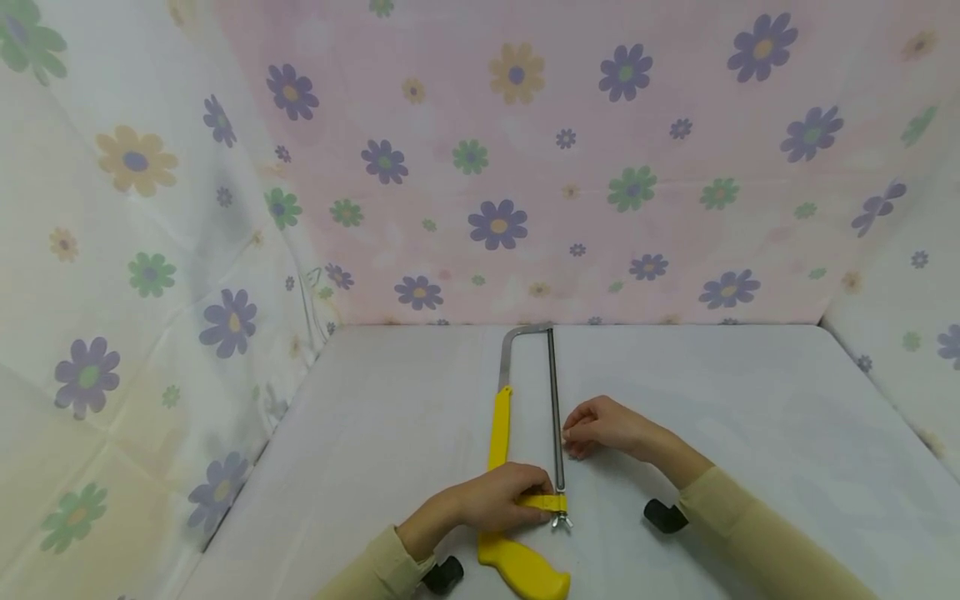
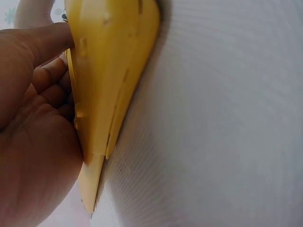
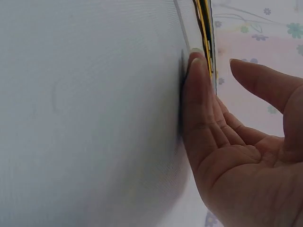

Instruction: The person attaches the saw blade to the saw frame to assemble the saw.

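Note:
A hacksaw with a yellow handle [image 1: 525, 568] lies on the white table, its grey metal bow pointing to the far edge. The blade [image 1: 555, 400] runs along its right side, down to a wing nut [image 1: 562, 522] at the near end. My left hand [image 1: 495, 497] lies across the yellow frame and grips it by the blade's near mount. In the left wrist view, thumb and fingers bend around the yellow body [image 2: 111, 71]. To the right of the blade, my right hand [image 1: 618, 429] rests low with relaxed fingers; the right wrist view shows its thumb apart and nothing held.
The white table [image 1: 390, 400] reaches back to a pink flowered cloth wall [image 1: 450, 242], with more flowered cloth on the left and right. A black device [image 1: 665, 517] sits under the right wrist, another [image 1: 444, 575] under the left.

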`<state>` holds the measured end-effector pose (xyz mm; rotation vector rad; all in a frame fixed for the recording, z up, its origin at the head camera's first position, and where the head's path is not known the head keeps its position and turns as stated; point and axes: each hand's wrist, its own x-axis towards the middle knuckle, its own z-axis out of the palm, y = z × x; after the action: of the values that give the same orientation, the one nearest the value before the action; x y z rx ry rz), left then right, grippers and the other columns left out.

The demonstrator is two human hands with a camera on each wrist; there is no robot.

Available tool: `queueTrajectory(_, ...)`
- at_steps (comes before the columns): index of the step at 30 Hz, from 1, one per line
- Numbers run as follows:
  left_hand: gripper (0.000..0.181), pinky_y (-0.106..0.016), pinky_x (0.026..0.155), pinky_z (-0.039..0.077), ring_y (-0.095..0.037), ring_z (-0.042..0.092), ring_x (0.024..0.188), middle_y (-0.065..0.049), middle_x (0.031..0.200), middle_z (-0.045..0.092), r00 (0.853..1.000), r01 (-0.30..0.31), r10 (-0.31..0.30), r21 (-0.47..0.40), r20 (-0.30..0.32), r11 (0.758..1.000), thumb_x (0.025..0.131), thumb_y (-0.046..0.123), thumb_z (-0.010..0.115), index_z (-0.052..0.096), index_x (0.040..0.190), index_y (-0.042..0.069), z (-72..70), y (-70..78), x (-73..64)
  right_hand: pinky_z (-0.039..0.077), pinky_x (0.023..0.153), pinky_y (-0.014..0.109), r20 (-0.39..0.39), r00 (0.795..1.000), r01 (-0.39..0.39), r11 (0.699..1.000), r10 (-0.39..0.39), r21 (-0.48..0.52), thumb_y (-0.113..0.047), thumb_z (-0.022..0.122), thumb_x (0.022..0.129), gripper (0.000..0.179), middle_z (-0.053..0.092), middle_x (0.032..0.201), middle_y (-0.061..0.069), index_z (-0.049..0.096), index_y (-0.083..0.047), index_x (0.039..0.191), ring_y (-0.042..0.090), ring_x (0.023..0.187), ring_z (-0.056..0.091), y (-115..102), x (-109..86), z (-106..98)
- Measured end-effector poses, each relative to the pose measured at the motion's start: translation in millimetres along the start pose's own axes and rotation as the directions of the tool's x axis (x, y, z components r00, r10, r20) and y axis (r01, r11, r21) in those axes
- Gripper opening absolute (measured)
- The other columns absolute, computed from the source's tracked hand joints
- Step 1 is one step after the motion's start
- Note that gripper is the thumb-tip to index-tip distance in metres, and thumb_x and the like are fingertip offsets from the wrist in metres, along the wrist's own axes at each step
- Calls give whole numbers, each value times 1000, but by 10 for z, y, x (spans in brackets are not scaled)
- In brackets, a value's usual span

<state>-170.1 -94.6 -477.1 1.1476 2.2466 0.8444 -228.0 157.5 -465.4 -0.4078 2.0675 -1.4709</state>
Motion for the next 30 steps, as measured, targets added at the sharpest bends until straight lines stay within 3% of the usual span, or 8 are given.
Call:
queueTrajectory(8, 11, -16, 79, 46, 1, 50, 83, 14, 95, 60, 1000, 1, -1, -11, 2, 1000, 101, 20, 67, 66, 110, 14, -4, 2, -5, 58, 77, 37, 17, 999, 48, 984, -46, -172, -16, 66, 98, 23, 74, 95, 11, 68, 5, 107, 24, 83, 70, -59, -160, -14)
queueTrajectory(26, 14, -17, 83, 47, 1, 51, 86, 14, 100, 61, 1000, 17, -16, -31, 26, 999, 102, 20, 66, 65, 114, 14, -23, -10, -23, 57, 74, 40, 70, 997, 47, 967, -31, -249, -14, 65, 99, 20, 70, 94, 9, 68, 2, 109, 27, 83, 69, -157, -454, 86)
queueTrajectory(30, 13, -17, 81, 47, 1, 51, 85, 14, 99, 61, 1000, -7, 8, -10, 17, 1000, 102, 21, 65, 65, 113, 14, -16, -21, -5, 57, 72, 39, 79, 996, 70, 962, -51, -266, -13, 65, 98, 19, 70, 94, 10, 67, 3, 110, 28, 83, 69, -164, -500, 87)
